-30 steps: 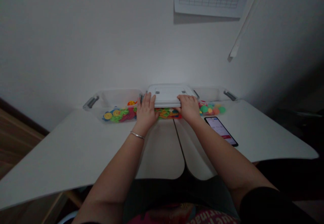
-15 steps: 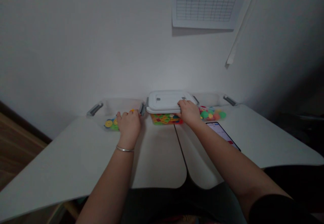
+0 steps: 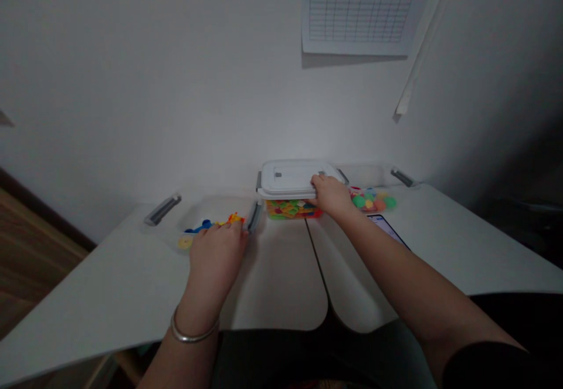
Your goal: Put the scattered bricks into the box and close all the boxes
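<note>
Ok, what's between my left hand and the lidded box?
The head view shows the grey handle of the clear bin between your left hand and the lidded plastic box.

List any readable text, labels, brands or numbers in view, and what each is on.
Nothing is legible.
Printed grid sheet: entries too small to read.
Phone: screen partly hidden by the right forearm, too blurred to read.
White box lid: no lettering visible, only small gray marks.
</note>
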`<state>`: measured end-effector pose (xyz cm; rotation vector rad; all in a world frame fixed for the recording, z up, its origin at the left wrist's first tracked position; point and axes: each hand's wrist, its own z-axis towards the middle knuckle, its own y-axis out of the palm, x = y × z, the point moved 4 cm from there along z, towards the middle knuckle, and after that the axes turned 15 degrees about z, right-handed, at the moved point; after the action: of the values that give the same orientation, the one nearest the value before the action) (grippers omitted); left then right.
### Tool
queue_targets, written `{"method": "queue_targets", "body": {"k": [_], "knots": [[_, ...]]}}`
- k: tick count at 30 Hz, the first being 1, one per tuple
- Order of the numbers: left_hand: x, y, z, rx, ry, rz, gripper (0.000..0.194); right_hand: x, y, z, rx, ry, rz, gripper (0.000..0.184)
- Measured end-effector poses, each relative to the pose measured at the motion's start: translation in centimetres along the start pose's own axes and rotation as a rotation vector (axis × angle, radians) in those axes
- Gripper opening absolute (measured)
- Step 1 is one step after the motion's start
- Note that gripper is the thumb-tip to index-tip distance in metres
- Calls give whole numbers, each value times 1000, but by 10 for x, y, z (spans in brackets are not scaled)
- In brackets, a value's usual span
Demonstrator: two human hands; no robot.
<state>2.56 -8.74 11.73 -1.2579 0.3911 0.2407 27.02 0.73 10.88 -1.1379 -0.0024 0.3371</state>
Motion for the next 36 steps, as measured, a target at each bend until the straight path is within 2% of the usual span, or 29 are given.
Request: {"method": "queue_targets", "body": {"k": [4, 9, 12, 20, 24, 27, 31, 34, 36], "knots": [[11, -17, -20, -54, 47, -34, 26, -2, -7, 3, -105, 40, 1, 44], [34, -34, -38, -118, 182, -129, 23, 2, -13, 6, -146, 33, 29, 46], [52, -40, -45, -81, 283, -196, 18, 8, -13, 7, -176, 43, 49, 48], [93, -42, -46, 77, 386, -338, 4, 20, -15, 14, -238, 21, 134, 46], [114, -41, -44, 194, 431, -422, 7, 30, -16, 13, -232, 20, 194, 40], [124, -42, -43, 272, 451, -505, 25, 37, -15, 12, -220, 13, 248, 31], [126, -49, -45, 341, 573, -621, 44, 41, -13, 13, -221, -13, 318, 25], [115, -53, -47, 360, 593, -663, 42, 41, -12, 14, -229, -45, 352, 23], [102, -50, -46, 377, 542, -659, 37, 39, -13, 15, -231, -76, 363, 22]]}}
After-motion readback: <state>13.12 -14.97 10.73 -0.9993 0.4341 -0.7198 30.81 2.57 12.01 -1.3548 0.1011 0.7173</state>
